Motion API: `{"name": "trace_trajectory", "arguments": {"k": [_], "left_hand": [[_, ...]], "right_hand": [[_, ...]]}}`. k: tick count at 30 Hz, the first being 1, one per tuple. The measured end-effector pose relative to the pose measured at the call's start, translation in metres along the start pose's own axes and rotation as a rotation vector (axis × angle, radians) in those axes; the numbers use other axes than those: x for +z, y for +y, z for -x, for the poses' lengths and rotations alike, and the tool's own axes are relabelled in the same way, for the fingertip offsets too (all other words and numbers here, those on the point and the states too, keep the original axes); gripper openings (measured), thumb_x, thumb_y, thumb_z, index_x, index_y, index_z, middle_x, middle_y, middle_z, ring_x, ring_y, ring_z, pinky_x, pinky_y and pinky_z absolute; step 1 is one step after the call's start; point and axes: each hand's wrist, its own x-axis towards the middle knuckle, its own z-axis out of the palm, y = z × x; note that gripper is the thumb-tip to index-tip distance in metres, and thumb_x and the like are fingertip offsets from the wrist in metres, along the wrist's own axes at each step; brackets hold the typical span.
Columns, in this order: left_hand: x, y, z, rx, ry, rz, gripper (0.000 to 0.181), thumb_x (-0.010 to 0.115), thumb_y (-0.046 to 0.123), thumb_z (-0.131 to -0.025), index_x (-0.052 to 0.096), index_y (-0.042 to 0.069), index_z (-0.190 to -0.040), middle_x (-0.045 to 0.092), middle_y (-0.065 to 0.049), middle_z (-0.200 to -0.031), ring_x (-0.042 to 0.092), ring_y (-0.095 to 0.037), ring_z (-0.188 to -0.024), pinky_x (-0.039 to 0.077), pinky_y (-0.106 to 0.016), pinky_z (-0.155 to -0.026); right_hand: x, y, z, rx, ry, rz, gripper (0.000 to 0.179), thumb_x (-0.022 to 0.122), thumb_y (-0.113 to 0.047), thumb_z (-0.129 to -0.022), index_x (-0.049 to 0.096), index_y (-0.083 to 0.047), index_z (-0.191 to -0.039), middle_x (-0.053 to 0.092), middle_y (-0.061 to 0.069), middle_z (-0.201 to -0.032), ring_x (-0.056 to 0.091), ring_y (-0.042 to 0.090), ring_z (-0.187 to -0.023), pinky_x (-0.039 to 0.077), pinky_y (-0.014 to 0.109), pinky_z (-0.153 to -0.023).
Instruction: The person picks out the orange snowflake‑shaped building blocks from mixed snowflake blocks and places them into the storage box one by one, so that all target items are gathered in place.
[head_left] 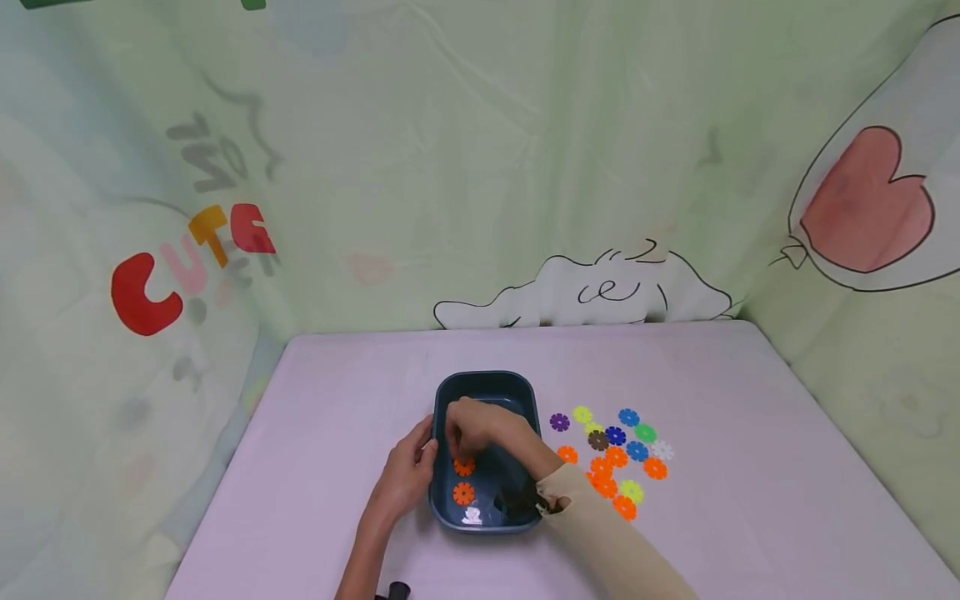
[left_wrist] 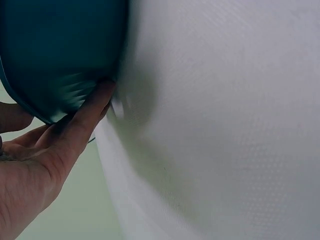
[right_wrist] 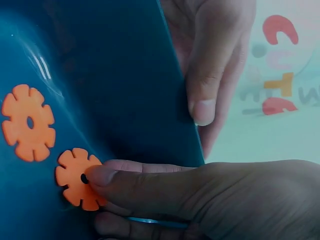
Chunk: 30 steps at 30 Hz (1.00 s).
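A dark blue rectangular plastic tub [head_left: 487, 527] stands on the table. My left hand [head_left: 408, 475] grips its left wall, thumb at the rim and fingers along the outside; the left wrist view shows those fingers against the tub wall. Inside the tub, my right hand [head_left: 472, 427] pinches an orange notched plastic disc [right_wrist: 75, 175] between thumb and fingers, low over the tub floor. A second orange disc [head_left: 463, 493] lies flat on the floor beside it, nearer the front.
To the tub's right, several loose notched discs lie scattered on the table, among them a purple disc [head_left: 559, 422], a green disc [head_left: 645, 433] and a white disc [head_left: 662, 450]. My right forearm passes over the tub's right rim. A printed curtain [head_left: 480, 167] surrounds the table.
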Motion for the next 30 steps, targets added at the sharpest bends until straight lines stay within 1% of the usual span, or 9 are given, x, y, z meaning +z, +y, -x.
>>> {"name": "trace_trajectory", "arguments": {"k": [4,9,16,25,30], "left_hand": [[0.0,0.0,-0.001,0.0,-0.002,0.005,0.053,0.048,0.011,-0.115,0.038,0.004,-0.167,0.05,-0.021,-0.164,0.054,-0.045,-0.145,0.047,-0.058,-0.118],[0.0,-0.001,0.0,-0.005,-0.002,-0.001,0.053,0.049,0.011,-0.115,0.038,0.002,-0.166,0.05,-0.023,-0.163,0.053,-0.046,-0.145,0.047,-0.058,-0.117],[0.0,-0.001,0.001,0.021,0.0,-0.001,0.053,0.048,0.01,-0.115,0.038,0.0,-0.165,0.05,-0.024,-0.162,0.056,-0.046,-0.142,0.049,-0.058,-0.116],[0.001,0.001,0.001,-0.004,-0.005,0.0,0.053,0.049,0.011,-0.115,0.038,0.003,-0.166,0.05,-0.022,-0.163,0.055,-0.045,-0.144,0.049,-0.058,-0.116],[0.001,0.001,0.0,-0.011,0.0,-0.008,0.053,0.049,0.013,-0.115,0.038,0.004,-0.166,0.051,-0.021,-0.163,0.055,-0.045,-0.144,0.049,-0.058,-0.116]], "right_hand": [[0.003,0.0,-0.002,-0.002,0.008,0.016,0.021,0.085,0.005,-0.088,0.077,-0.009,-0.074,0.069,-0.003,-0.07,0.06,0.011,-0.063,0.059,0.022,-0.062],[0.005,-0.002,0.0,-0.003,-0.005,-0.013,0.02,0.084,0.006,-0.088,0.078,-0.007,-0.075,0.07,-0.001,-0.069,0.06,0.01,-0.061,0.059,0.021,-0.061],[0.005,-0.002,0.001,-0.006,0.007,-0.005,0.019,0.084,0.006,-0.088,0.078,-0.007,-0.074,0.069,-0.001,-0.069,0.058,0.01,-0.06,0.056,0.02,-0.06],[0.002,-0.002,0.004,-0.019,0.01,0.013,0.018,0.085,0.002,-0.089,0.078,-0.008,-0.076,0.07,-0.003,-0.072,0.061,0.01,-0.065,0.059,0.021,-0.065],[-0.005,-0.005,0.01,-0.036,0.046,0.052,0.013,0.085,-0.005,-0.092,0.08,-0.011,-0.082,0.071,-0.006,-0.076,0.062,0.01,-0.069,0.059,0.021,-0.068]]}}
